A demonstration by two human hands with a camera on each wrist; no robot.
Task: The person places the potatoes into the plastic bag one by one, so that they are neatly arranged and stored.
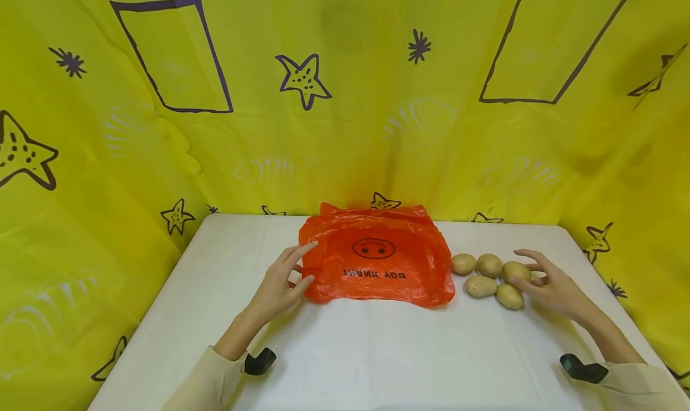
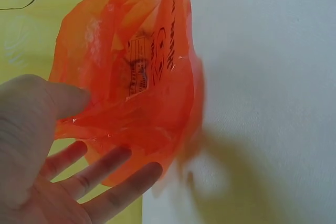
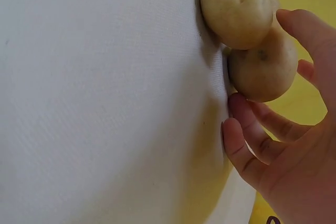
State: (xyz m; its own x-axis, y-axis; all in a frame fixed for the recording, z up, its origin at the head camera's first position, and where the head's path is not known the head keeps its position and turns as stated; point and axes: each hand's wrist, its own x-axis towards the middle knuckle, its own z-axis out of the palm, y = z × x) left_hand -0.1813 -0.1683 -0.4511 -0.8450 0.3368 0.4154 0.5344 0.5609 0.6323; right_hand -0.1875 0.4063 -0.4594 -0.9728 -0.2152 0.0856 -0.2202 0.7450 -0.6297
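Note:
A red plastic bag (image 1: 372, 261) printed with a smiley and THANK YOU lies on the white table, its mouth gaping toward my left hand in the left wrist view. My left hand (image 1: 286, 279) is at the bag's left edge, fingers spread; its thumb overlaps the film in the left wrist view. On the right, my right hand (image 1: 552, 286) is around the nearest potato (image 1: 515, 271), with the thumb over its front side and fingertips right at its lower edge in the right wrist view. The index finger sticks out, apart from it.
More potatoes sit in a cluster between bag and right hand, including one left potato (image 1: 463, 264) and one front potato (image 1: 510, 297). The white table (image 1: 399, 357) reaches back to a yellow patterned curtain (image 1: 345, 129), which also hangs along both sides.

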